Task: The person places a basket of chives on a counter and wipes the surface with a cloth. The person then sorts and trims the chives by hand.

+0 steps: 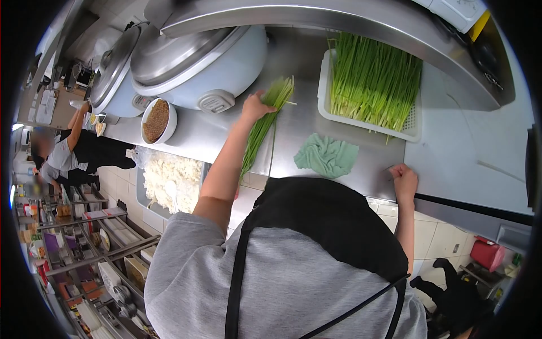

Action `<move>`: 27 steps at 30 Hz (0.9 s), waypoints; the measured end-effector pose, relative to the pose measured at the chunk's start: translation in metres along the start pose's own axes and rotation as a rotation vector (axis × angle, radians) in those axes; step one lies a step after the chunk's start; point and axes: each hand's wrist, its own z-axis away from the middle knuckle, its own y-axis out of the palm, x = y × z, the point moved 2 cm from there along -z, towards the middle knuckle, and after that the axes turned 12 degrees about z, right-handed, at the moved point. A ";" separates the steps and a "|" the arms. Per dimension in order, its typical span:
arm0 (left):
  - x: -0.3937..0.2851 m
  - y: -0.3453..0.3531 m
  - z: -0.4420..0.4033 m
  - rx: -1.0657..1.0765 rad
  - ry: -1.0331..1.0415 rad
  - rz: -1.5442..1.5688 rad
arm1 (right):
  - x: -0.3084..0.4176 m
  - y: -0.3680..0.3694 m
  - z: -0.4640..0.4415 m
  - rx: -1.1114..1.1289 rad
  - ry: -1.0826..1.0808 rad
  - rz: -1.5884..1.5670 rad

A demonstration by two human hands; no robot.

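Observation:
My left hand (pixel 258 107) is closed around a bunch of garlic chives (pixel 261 135), which lies slanting across the steel counter with its lower end past the front edge. My right hand (pixel 403 181) is curled at the counter's front edge on the right; whatever its fingers hold, if anything, I cannot make out. Between my hands a crumpled green cloth (pixel 326 156) lies on the counter. Behind the cloth, a white plastic basket (pixel 370 123) holds many more long green chives (pixel 375 79), laid side by side.
Two large rice cookers (pixel 197 62) stand at the back left. A white tub of brown grainy food (pixel 157 121) sits before them. Lower left is a tray of white rice-like food (pixel 169 178). A steel shelf (pixel 339 14) overhangs the back. Another person (pixel 73 147) stands far left.

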 end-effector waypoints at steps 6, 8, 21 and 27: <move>-0.033 0.034 0.033 -0.143 -0.007 -0.573 | 0.004 0.000 0.000 -0.225 -0.103 0.034; -0.011 0.040 0.020 -0.196 0.169 -0.591 | -0.002 0.005 0.000 -0.202 -0.023 -0.014; -0.190 0.093 0.009 0.137 1.100 -0.579 | 0.009 -0.007 0.005 -0.152 -0.102 -0.014; -0.204 0.160 0.009 0.654 1.295 -0.497 | 0.012 -0.018 0.012 -0.172 0.072 -0.145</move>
